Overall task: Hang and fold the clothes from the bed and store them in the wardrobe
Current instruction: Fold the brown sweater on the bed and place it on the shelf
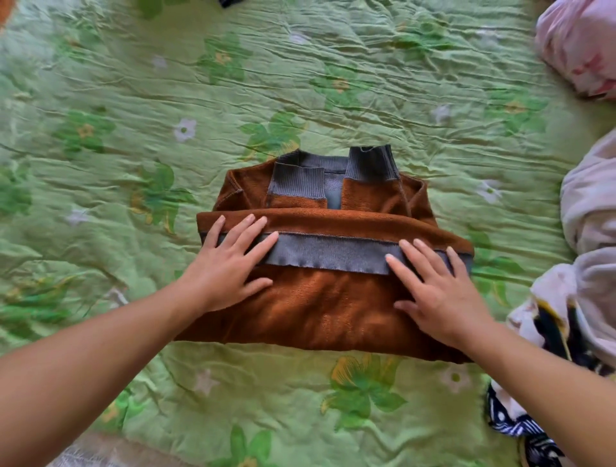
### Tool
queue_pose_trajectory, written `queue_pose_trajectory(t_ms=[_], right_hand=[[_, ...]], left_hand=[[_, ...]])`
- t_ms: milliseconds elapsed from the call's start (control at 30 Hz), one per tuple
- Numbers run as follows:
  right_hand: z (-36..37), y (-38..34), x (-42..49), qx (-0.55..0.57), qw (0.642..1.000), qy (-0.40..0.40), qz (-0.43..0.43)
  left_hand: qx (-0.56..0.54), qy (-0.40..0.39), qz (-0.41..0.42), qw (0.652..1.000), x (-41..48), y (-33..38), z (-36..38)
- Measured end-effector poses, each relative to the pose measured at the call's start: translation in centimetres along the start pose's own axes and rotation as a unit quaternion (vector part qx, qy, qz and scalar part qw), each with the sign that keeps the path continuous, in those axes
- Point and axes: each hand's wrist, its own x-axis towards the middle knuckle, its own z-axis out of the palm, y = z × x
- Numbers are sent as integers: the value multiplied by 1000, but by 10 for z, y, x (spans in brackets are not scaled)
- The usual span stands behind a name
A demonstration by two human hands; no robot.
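Note:
A brown fleece sweater (330, 306) with grey ribbed cuffs, collar and hem lies folded on the green floral bedspread (333, 83) in the middle of the view. Its lower part is folded up, so the grey hem band runs across the middle. My left hand (230, 263) lies flat on the left end of the band, fingers straight and spread. Over on the right end of the band my right hand (436, 286) presses flat in the same way. Both grey cuffs lie folded in near the collar at the far edge.
A heap of pale and dark patterned clothes (586, 266) lies along the right edge of the bed. A pink bundle (580, 43) sits at the top right corner. A dark item (230, 2) shows at the top edge.

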Motion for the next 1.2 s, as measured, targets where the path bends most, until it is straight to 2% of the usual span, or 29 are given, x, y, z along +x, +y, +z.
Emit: queue_pose_trajectory(t_ms=[100,167,233,333,400,467,533,600,667,767,867,967,1033,1100,1167,1200], right_hand=[[-7,15,13,8,995,89,48],[-20,23,28,5,992,113,49],[-34,27,43,14,993,106,47],[-59,38,67,33,994,68,74],[-75,52,95,38,990,96,101],[-88,65,125,41,983,108,144],[-94,73,147,37,978,71,194],[-87,71,152,21,971,54,233],[-75,63,142,15,966,94,242],[-59,43,118,26,977,157,141],[-46,28,115,4,988,129,83],[-47,21,135,4,988,67,139],[-54,20,153,23,980,68,187],[-59,18,163,26,971,84,221],[-60,16,163,70,961,105,245],[-58,16,159,113,955,111,253]], left_hand=[[-8,93,15,996,7,-6,-8],[-32,137,47,989,15,-12,-15],[-68,119,52,989,20,-17,-21],[-46,51,43,997,21,-20,-22],[-17,32,29,999,24,-17,-19],[-20,64,19,998,30,-14,-15],[-55,125,25,990,36,-14,-15],[-85,151,21,985,41,-15,-19],[-139,145,-12,980,50,-18,-32],[-204,147,-143,957,83,-35,-57],[-197,151,-249,936,136,-70,-89],[-185,129,-287,931,174,-94,-108],[-212,133,-221,943,177,-88,-106],[-236,143,-73,958,153,-69,-96],[-128,94,77,984,115,-54,-78],[-63,59,115,990,98,-53,-66]])
